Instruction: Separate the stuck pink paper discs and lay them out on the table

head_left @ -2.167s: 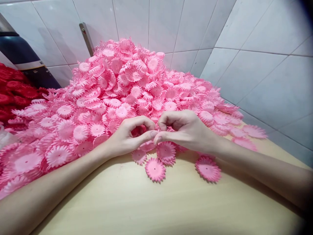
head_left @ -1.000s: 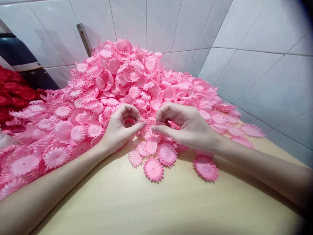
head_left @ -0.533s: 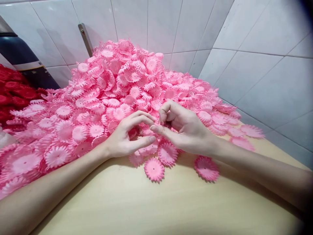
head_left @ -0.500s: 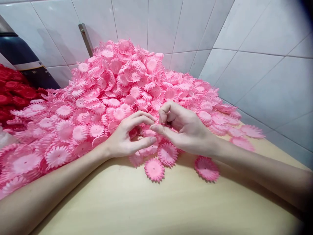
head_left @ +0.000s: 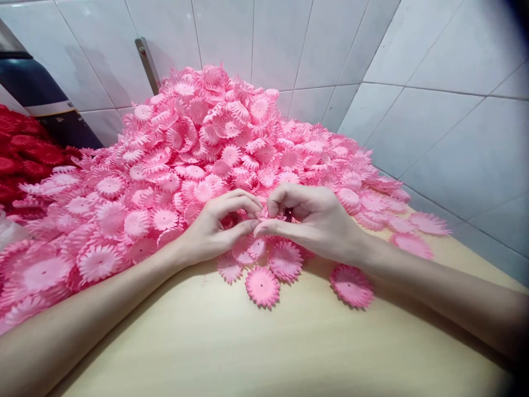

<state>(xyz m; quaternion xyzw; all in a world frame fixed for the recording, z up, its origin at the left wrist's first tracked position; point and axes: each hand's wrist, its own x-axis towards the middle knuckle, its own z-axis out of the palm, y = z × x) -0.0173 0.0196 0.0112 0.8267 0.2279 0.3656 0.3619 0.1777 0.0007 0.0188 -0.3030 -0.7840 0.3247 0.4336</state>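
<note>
My left hand (head_left: 221, 223) and my right hand (head_left: 316, 220) meet at the fingertips, just over the front of a big heap of pink fabric flower discs (head_left: 198, 138). On each hand the thumb and fingers curl round toward one another in a pinch. Whatever sits between the fingertips is too small and too much like the pink behind it to make out. Below the hands a single notched pink disc (head_left: 263, 286) with a small hole in its middle lies flat. Another disc (head_left: 351, 285) rests under my right wrist.
The heap leans up toward a tiled wall (head_left: 223, 38). At the left are red discs (head_left: 25, 146) and a dark bottle (head_left: 37, 88). A metal strip (head_left: 147, 63) stands against the wall. Pale wooden tabletop (head_left: 231, 347) shows in front, beneath my forearms.
My left thumb has risen toward its fingertips, narrowing the gap in that hand. The right index finger has curled lower and nearer the left fingertips. The view has shifted slightly.
</note>
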